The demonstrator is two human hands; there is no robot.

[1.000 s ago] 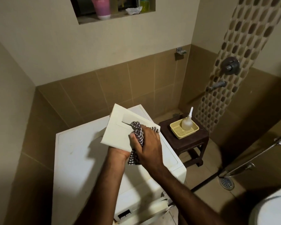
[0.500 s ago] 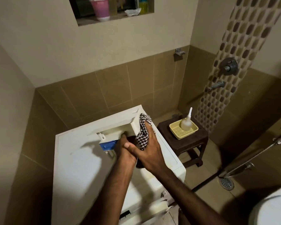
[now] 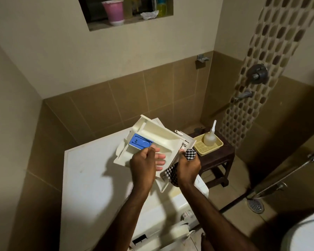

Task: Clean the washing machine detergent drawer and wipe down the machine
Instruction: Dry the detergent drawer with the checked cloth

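Observation:
I hold the cream detergent drawer (image 3: pixel 159 135) tilted above the white washing machine (image 3: pixel 91 178), its open side facing me and a blue insert (image 3: pixel 140 142) showing in the left compartment. My left hand (image 3: pixel 143 167) grips the drawer's near edge, thumb beside the blue insert and fingers spread against the inside. My right hand (image 3: pixel 188 171) is closed on a black-and-white checked cloth (image 3: pixel 190 154) and presses it against the drawer's front panel at the right end.
A dark wooden stool (image 3: pixel 219 160) stands right of the machine with a yellow basket (image 3: pixel 215 146) holding a clear nozzle bottle (image 3: pixel 209 137). Taps (image 3: pixel 243 96) and a hose (image 3: pixel 286 171) line the right wall, above a floor drain (image 3: pixel 256 205). A toilet (image 3: pixel 304 236) sits at bottom right.
The drawer has been turned over from its back side to its open side facing me. My right hand with the cloth has shifted from the drawer's middle to its right end.

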